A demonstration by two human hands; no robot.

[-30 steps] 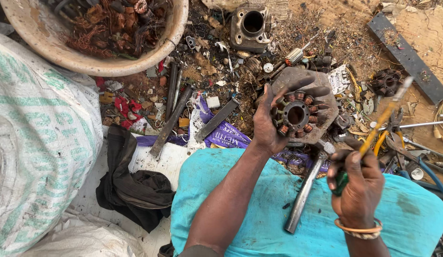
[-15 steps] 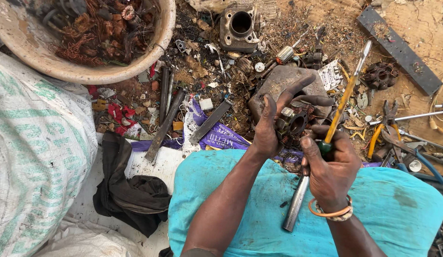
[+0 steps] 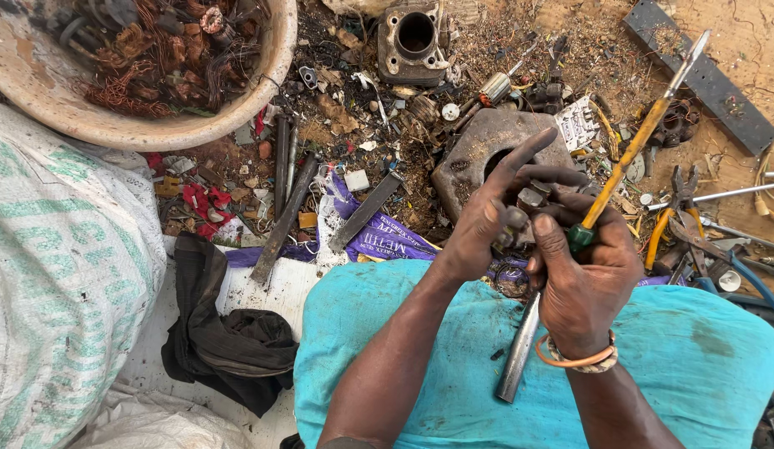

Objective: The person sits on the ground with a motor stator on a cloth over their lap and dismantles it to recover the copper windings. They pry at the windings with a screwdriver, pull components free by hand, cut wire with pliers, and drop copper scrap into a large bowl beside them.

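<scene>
At centre right of the frame my left hand (image 3: 487, 220) pinches a small metal part (image 3: 530, 198) against the grey motor housing (image 3: 478, 145). My right hand (image 3: 582, 266), just beside it, is closed around a yellow-handled screwdriver (image 3: 632, 150) that slants toward the upper right.

Both hands meet in front of the body, forearms angled inward.

The left hand (image 3: 487, 220) curls its grip tight, the index finger stretched straight up and to the right — the other fingers bent under. The right hand (image 3: 582, 274) sits just beside it, touching, fist closed — thumb pressed forward, a band round the wrist.
</scene>
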